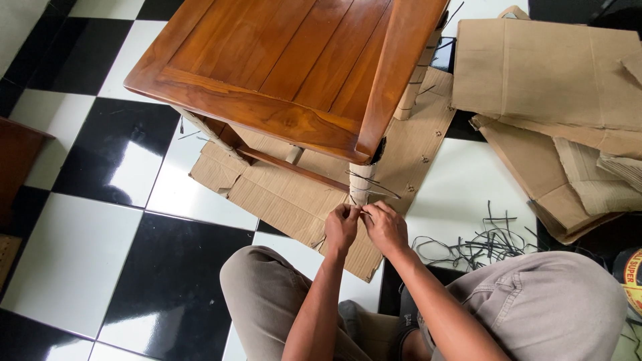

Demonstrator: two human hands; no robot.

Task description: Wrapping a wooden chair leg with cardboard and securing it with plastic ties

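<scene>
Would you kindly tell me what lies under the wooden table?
Flat cardboard lies under the table, on the checkered floor. One wrapped leg shows near both hands. The tabletop hides the other legs' feet.

The wooden table (pixel 281 73) runs off the far edge, so its far side is out of sight, and its top hides most of the legs and the cardboard sheet (pixel 294 200) beneath. The wrapped leg (pixel 362 184) shows only a short stretch below the near corner. What the left hand (pixel 342 227) and right hand (pixel 386 227) pinch between their fingers is too small to tell. The cardboard stack (pixel 555 73) is cut by the right edge. A dark wooden piece (pixel 17 160) at the left and a round printed thing (pixel 630 271) at the right are mostly out of frame.
</scene>
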